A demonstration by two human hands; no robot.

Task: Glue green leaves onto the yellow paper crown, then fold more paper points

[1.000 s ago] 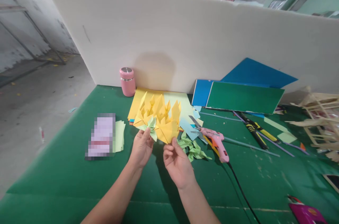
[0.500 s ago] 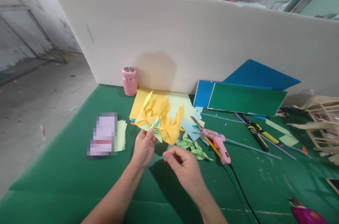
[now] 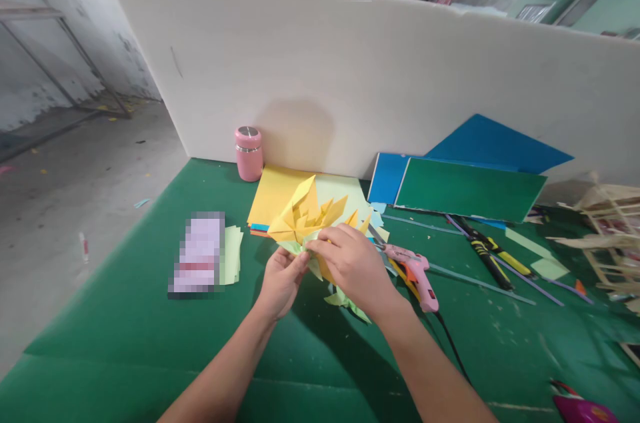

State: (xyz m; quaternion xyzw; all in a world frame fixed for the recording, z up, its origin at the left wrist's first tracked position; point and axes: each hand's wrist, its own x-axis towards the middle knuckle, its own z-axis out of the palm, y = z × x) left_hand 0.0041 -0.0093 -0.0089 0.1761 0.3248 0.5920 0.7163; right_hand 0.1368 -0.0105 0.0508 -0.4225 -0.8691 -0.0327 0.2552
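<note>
Both hands are at the flower (image 3: 300, 213), a folded yellow paper piece held above the table (image 3: 150, 349), in front of the yellow sheet (image 3: 280, 186). Its points face upward and away from the person; its right part is partly covered by the right hand (image 3: 353, 266).

Left hand (image 3: 281, 281): thumb and fingers are together, clamped on the leaf (image 3: 316, 268), a pale green folded piece set against the flower's near edge. Right hand: palm down, fingers bent, fingertips on the leaf just beside the left thumb. Its thumb is hidden, so whether it pinches or only presses cannot be told.

Beneath and beyond the right hand, more green leaves (image 3: 345, 303) lie on the table, partly covered. To the right of them lies the glue gun (image 3: 417, 279), pink, nozzle pointing left, its black cord (image 3: 453, 343) running toward the near edge. Farther right are the pliers (image 3: 490, 263), with black and yellow handles, near thin paper strips.

To the left, green slips (image 3: 233, 256) lie beside a purple item (image 3: 200, 253), its surface pixelated. The pink flask (image 3: 249, 155) stands upright near the white panel (image 3: 280, 63). A green board (image 3: 470, 189) leans at the back right, overlapping blue ones.
</note>
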